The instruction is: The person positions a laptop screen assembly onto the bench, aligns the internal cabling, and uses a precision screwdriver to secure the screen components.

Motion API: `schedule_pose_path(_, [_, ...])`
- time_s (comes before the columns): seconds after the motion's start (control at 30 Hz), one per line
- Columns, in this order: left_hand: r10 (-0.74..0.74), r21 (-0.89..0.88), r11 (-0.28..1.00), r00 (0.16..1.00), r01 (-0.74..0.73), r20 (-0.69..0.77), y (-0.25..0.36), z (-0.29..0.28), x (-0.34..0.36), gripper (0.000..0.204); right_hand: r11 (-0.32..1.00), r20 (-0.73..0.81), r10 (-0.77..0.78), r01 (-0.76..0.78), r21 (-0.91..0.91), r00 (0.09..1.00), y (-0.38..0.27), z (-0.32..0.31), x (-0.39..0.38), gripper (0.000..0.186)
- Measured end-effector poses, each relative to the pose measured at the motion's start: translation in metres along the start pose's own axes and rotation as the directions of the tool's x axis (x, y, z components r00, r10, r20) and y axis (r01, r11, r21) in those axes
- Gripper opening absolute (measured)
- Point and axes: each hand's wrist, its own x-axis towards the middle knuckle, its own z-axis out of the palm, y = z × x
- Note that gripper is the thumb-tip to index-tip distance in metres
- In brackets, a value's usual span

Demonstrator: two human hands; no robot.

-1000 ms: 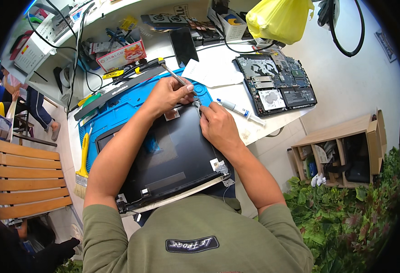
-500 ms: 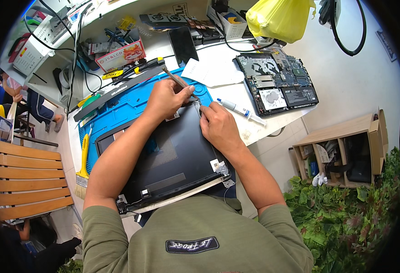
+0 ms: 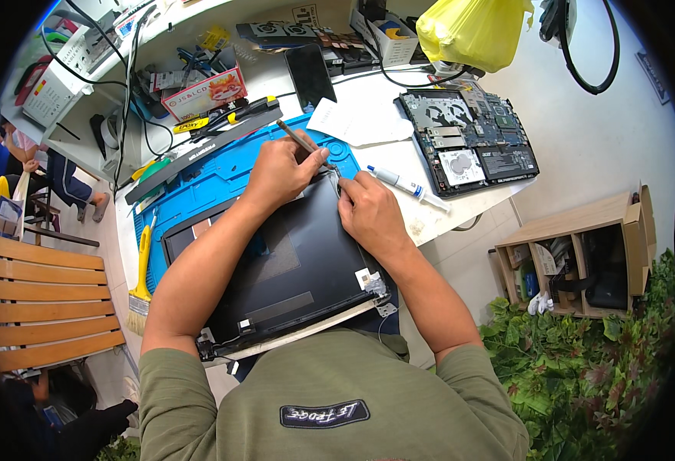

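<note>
A black laptop lid shell [image 3: 306,230] lies over the front of the blue work mat [image 3: 230,180], its inside facing up. My left hand [image 3: 285,167] is closed round a slim brownish-grey stick-like tool [image 3: 295,135], whose lower end reaches the lid's far right corner. At that corner my right hand [image 3: 369,211] is closed, fingertips pinched by a thin pale strip or wire [image 3: 333,178]. What exactly those fingers hold is hidden. Bits of silvery metal [image 3: 373,284] sit at the lid's near right corner.
Right of the lid are a syringe-like tube [image 3: 399,181] and an opened laptop base [image 3: 472,138]. Behind lie white sheets [image 3: 360,123], a black phone [image 3: 310,77] and a tool-filled box [image 3: 205,91]. A yellow brush [image 3: 144,265] rests left. A yellow bag [image 3: 472,34] hangs at the back.
The tool's upper end and my left hand have shifted very slightly. My right hand stays at the same corner, and the lid has not moved.
</note>
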Motion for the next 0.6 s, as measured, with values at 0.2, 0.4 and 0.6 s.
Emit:
schedule_pose_path(0.2, [0.04,0.065,0.997,0.999,-0.041,0.004,-0.0035,-0.0006,-0.0009,0.03,1.0,-0.007,-0.007,0.007,0.009,1.0,0.0005,0.0,0.0001,0.02])
schedule_pose_path(0.4, [0.031,0.044,0.999,0.999,-0.031,0.018,-0.0024,-0.0008,-0.0038,0.03,1.0,0.011,-0.004,0.003,0.015,1.0,0.0008,-0.0017,-0.0013,0.022])
schedule_pose_path(0.6, [-0.03,0.075,0.997,0.997,0.025,0.066,0.0005,-0.0049,-0.0046,0.027,1.0,0.046,-0.02,0.02,-0.013,0.999,0.0,-0.0026,0.001,0.024])
